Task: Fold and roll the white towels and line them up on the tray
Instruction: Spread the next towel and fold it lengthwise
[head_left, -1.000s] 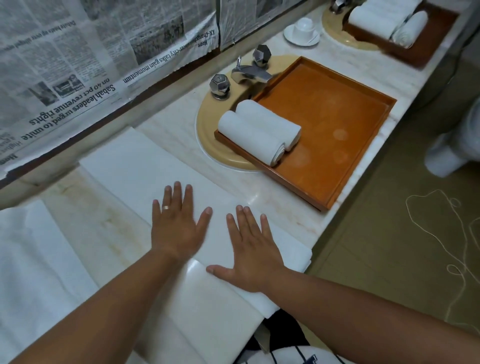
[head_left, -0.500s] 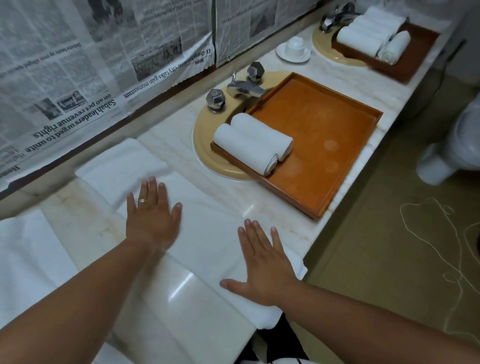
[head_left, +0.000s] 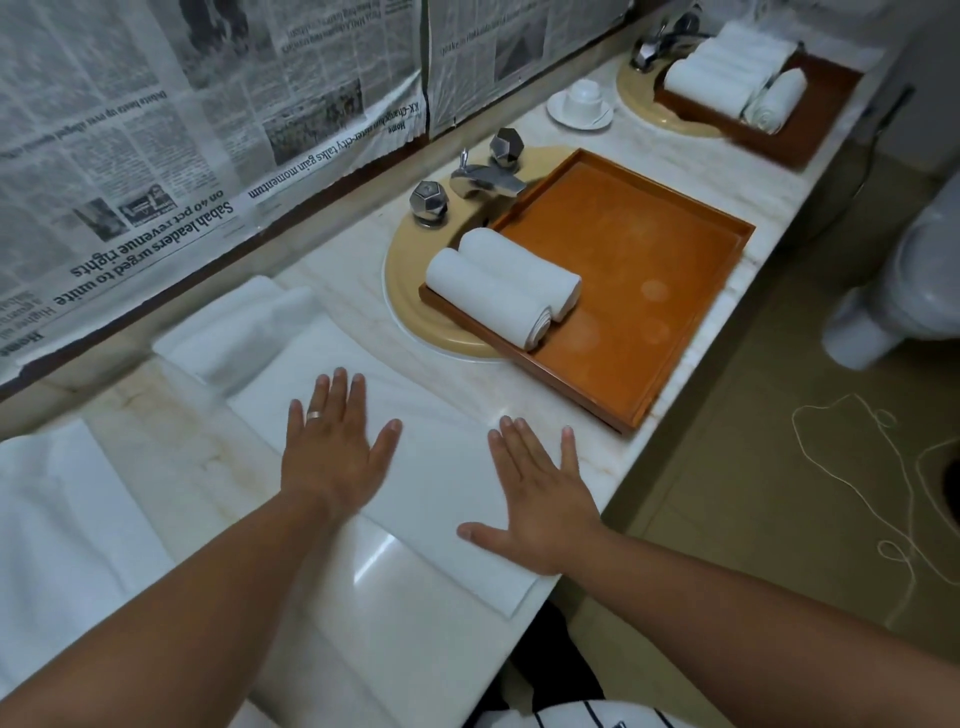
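Observation:
A white towel (head_left: 436, 467) lies folded into a long strip across the marble counter, its far end bunched near the wall. My left hand (head_left: 332, 441) presses flat on the strip's middle, fingers spread. My right hand (head_left: 540, 509) presses flat on its near end by the counter's front edge. The orange wooden tray (head_left: 639, 291) sits over the sink to the right, with two rolled white towels (head_left: 498, 288) side by side at its left end.
More white towels (head_left: 57, 519) lie at the left of the counter. A chrome faucet (head_left: 483, 179) stands behind the tray. Farther right are a cup on a saucer (head_left: 582, 104) and a second tray with rolled towels (head_left: 737, 88). Newspaper covers the wall.
The towel's far end has bunched up near the wall. My left hand slid to the right along the strip toward my right hand, which stays on the near end.

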